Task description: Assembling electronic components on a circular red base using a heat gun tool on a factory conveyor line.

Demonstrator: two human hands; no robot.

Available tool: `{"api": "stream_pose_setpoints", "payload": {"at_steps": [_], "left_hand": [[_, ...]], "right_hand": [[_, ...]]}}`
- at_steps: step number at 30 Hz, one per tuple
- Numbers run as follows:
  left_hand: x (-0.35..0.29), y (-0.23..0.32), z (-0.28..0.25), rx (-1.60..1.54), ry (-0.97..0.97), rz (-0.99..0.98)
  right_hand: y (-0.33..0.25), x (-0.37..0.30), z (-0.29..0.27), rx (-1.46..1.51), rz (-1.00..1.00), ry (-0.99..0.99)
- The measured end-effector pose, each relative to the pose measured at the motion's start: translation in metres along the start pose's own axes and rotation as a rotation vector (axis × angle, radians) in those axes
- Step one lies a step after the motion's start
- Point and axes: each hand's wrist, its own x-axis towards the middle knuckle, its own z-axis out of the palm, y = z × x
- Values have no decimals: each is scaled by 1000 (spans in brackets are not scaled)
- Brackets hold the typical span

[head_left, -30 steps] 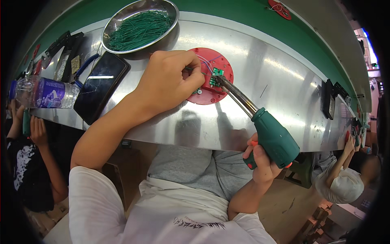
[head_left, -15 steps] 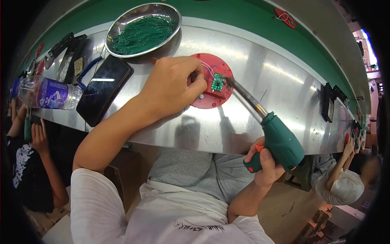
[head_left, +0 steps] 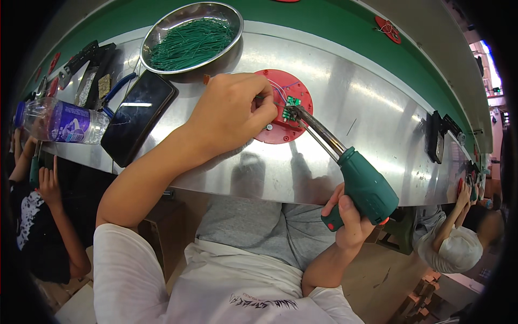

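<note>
A round red plastic housing (head_left: 304,97) lies on the metal bench, with a small green circuit board (head_left: 292,101) and thin white and blue wires (head_left: 278,89) on it. My left hand (head_left: 237,108) rests over the housing's left side. Its thumb and index finger are pinched beside the board, and what they hold is hidden. Gripped in my right hand (head_left: 352,221) is a green soldering gun (head_left: 369,186) with red buttons. Its long metal barrel slants up to the left, and the tip meets the lower part of the board.
A steel bowl (head_left: 237,40) full of green wires (head_left: 191,46) stands at the back left. A black phone (head_left: 137,119), a plastic bottle (head_left: 70,123) and blue-handled pliers (head_left: 120,90) lie left. Black tools (head_left: 436,135) sit right. Other people work at both sides.
The soldering gun has shifted left, its tip going from the board's right edge down onto its lower part. The red housing has slid slightly right. My left hand keeps its pinch.
</note>
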Motion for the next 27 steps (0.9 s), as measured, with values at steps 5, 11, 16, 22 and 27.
{"api": "stream_pose_setpoints", "payload": {"at_steps": [5, 11, 16, 22, 27], "left_hand": [[0, -1, 0, -1, 3, 4], [-1, 0, 0, 17, -1, 28], [-1, 1, 1, 6, 17, 27], [1, 1, 0, 13, 0, 16], [1, 2, -1, 5, 7, 21]], "right_hand": [[3, 3, 3, 27, -54, 32], [12, 10, -7, 117, -103, 108], [16, 11, -10, 148, -128, 138], [17, 12, -13, 183, -96, 154], [17, 12, -11, 165, -108, 139]]}}
